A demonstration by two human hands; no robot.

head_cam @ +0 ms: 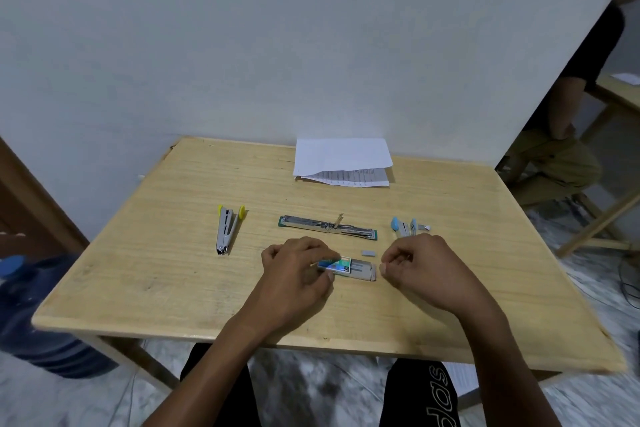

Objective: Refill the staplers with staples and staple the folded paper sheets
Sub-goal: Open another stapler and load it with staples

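Light wooden table [173, 288], seen from a seated position.

Left hand [294, 274]: fingers curled over the small blue-and-green cardboard staple box [334, 265], gripping its sleeve and pinning it to the wood at front centre. The grey inner tray [363, 270] stands out of the sleeve to the right, with rows of staples showing.

Right hand [426, 267]: just beside the tray's open end, fingers curled, thumb tip close to the tray. Whether it pinches a strip, I cannot tell; too small to see.

A short grey loose staple strip [369, 253] lies on the table between the staple box and the staplers.

There are three staplers beyond the hands, all hinged open:
- Yellow-tipped metal stapler [228, 229], at left.
- Long chrome stapler on a green base [327, 227], at centre, laid flat.
- Blue-tipped stapler [405, 227], at right, just past the right knuckles.

The folded white paper sheets [343, 161] sit at the far edge, well apart from both hands.

Handling, as judged:
- Staple strips are light and stiff but brittle, and likely to snap if bent. Pinch one by its long sides and keep it level.
- The box is light and apt to skid, so it needs holding down.
- The staplers are rigid metal; steady them by the base.
- The paper is limp; take it at the fold.
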